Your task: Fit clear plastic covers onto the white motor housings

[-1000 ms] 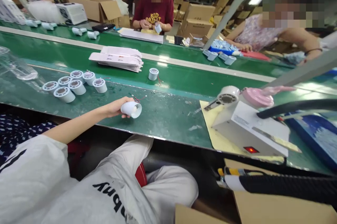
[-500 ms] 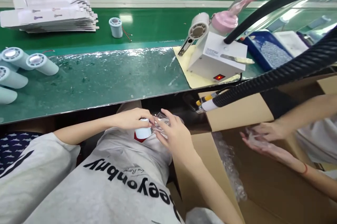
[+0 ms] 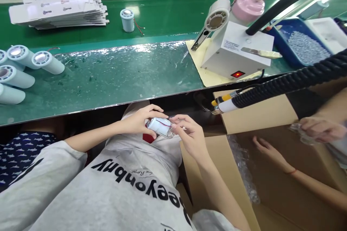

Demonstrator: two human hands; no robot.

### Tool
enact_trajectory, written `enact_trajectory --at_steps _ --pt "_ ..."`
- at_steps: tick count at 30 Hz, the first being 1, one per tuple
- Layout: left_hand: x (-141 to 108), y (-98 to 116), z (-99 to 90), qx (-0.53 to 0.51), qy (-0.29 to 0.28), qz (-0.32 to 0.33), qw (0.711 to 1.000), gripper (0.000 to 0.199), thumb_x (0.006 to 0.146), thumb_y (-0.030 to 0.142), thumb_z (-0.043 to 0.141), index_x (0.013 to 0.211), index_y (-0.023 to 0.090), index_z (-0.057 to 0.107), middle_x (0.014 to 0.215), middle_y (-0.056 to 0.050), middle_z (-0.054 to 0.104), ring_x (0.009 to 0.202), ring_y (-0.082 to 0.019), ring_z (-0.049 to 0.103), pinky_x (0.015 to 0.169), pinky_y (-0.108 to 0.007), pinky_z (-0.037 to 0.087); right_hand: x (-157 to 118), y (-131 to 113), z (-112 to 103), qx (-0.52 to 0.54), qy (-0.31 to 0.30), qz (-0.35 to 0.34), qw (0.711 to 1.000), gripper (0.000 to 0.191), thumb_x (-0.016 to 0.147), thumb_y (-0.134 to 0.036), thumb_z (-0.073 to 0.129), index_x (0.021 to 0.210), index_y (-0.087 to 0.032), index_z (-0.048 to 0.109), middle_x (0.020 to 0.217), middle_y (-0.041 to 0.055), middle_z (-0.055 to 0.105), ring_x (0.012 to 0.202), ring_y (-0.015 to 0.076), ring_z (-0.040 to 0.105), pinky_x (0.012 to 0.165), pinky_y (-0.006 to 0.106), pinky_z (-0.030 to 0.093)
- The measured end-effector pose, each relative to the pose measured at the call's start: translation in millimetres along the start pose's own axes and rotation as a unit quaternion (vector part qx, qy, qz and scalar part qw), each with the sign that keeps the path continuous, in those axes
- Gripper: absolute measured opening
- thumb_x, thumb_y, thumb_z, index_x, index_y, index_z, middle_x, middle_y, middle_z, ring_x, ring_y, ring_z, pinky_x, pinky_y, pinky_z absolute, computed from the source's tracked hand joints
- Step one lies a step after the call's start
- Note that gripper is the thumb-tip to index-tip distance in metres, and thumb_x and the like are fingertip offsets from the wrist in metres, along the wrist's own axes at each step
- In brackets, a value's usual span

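Over my lap, my left hand (image 3: 141, 119) grips a short light-blue cylinder (image 3: 159, 125) between thumb and fingers. The cylinder lies tilted on its side, with a thin dark red wire along it. A clear plastic piece (image 3: 169, 134) sits around the cylinder's right end; whether it covers the whole cylinder I cannot tell. My right hand (image 3: 189, 133) pinches that plastic at the end, fingers closed. A similar light-blue fan cylinder (image 3: 127, 21) stands upright on the green belt, red wires trailing from it.
Several light-blue fan cylinders (image 3: 48, 62) lie at the bench's left. Behind them is a stack of flat white boxes (image 3: 67, 7). A white machine (image 3: 235, 52) and a black hose (image 3: 292, 75) are right. A co-worker's hand (image 3: 322, 128) holds clear plastic over a cardboard box (image 3: 217, 173).
The clear plastic piece, apart from the cylinder before, is now around its end. Both my hands have turned the cylinder onto its side. The co-worker's hands have moved apart.
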State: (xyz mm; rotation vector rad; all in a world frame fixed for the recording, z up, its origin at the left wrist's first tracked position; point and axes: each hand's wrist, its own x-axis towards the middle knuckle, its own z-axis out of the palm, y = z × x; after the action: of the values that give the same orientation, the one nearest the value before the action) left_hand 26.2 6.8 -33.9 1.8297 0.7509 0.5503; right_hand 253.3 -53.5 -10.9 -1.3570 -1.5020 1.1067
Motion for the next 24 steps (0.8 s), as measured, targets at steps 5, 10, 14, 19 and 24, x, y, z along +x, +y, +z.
enact_trajectory --at_steps 5,10,14,19,24 --pt "-0.9 9.6 2.0 -0.117 -0.035 -0.044 0.992 0.069 0.072 0.035 0.087 0.136 0.022 0.065 0.132 -0.014 0.069 0.115 -0.027 0.068 0.091 -0.037 0.057 2.4 4.9 -6.6 0.103 -0.017 0.005 0.995 0.021 0.087 -0.039 0.078 0.069 -0.026 0.079 0.11 0.0073 0.079 0.106 0.0281 0.074 0.091 0.041 0.062" --pt "-4.9 17.8 3.0 -0.23 -0.013 -0.086 0.969 0.068 0.075 0.033 0.086 0.137 0.02 0.062 0.138 -0.016 0.066 0.098 -0.02 0.071 0.082 -0.031 0.058 -8.6 11.4 -9.3 -0.048 -0.059 -0.134 0.988 0.039 0.081 -0.031 0.087 0.119 -0.032 0.077 0.133 0.008 0.072 0.125 0.0309 0.068 0.107 0.047 0.056" --pt "-8.2 20.1 -0.8 -0.215 -0.035 -0.09 0.972 0.077 0.073 0.036 0.088 0.143 0.024 0.059 0.141 -0.015 0.065 0.102 -0.022 0.071 0.082 -0.032 0.057 -17.9 14.2 -11.1 -0.047 -0.055 -0.156 0.985 0.039 0.087 -0.032 0.083 0.124 -0.03 0.071 0.129 0.0085 0.074 0.127 0.0304 0.067 0.108 0.048 0.057" --pt "-10.3 24.7 -5.1 -0.189 -0.056 -0.032 0.98 0.075 0.077 0.036 0.087 0.146 0.028 0.059 0.148 -0.013 0.061 0.124 -0.028 0.066 0.095 -0.036 0.056 -20.7 8.2 -11.2 0.034 -0.073 -0.102 0.992 0.041 0.086 -0.037 0.084 0.123 -0.028 0.068 0.126 0.0094 0.074 0.121 0.0286 0.07 0.091 0.039 0.065" --pt "-12.6 27.2 -6.5 -0.155 -0.057 0.038 0.985 0.074 0.079 0.033 0.086 0.148 0.033 0.056 0.153 -0.01 0.058 0.137 -0.027 0.058 0.107 -0.037 0.052 -21.6 0.8 -10.3 0.101 -0.085 -0.033 0.991 0.042 0.083 -0.039 0.086 0.12 -0.028 0.068 0.124 0.0087 0.073 0.116 0.0262 0.071 0.089 0.036 0.066"
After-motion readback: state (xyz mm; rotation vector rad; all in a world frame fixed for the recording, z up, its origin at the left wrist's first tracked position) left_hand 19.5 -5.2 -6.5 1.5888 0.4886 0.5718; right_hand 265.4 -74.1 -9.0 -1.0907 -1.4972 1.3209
